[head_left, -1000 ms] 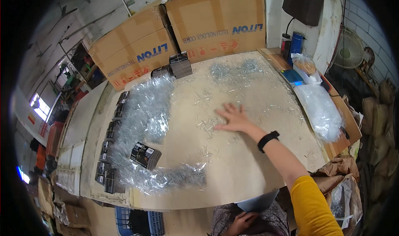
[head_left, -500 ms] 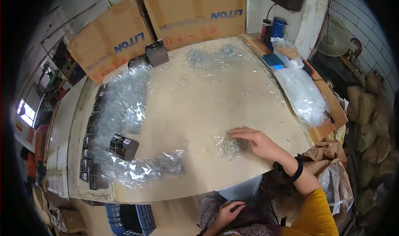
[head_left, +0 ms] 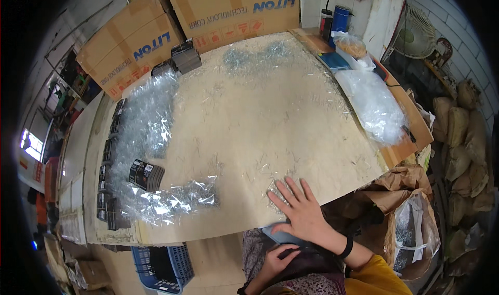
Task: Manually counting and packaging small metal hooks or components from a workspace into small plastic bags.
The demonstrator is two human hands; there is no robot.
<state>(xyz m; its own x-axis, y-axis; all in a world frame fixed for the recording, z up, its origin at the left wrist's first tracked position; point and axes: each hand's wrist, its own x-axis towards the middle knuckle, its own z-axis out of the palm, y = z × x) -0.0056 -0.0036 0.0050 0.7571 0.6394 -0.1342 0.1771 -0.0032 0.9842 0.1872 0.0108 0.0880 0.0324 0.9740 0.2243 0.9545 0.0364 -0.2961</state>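
Note:
My right hand lies palm down with fingers spread at the table's near edge. Its fingertips touch a scatter of thin, shiny pin-like pieces. Just under that edge, above my lap, is a light blue-grey container, partly hidden by the right hand. My left hand is closed at the container's near side, its fingers curled against it. On the left of the table, many small clear plastic packets form a long heap, with a stack of dark printed cards resting on them.
More dark card stacks line the left edge, and another stands by tall cardboard boxes. At right are a clear plastic bag, a blue scale-like device and a fan. A blue basket sits below.
My right hand has moved left and toward me to the table edge, with fingers spreading, and the pin-like pieces there have shifted nearer. The view has tilted slightly.

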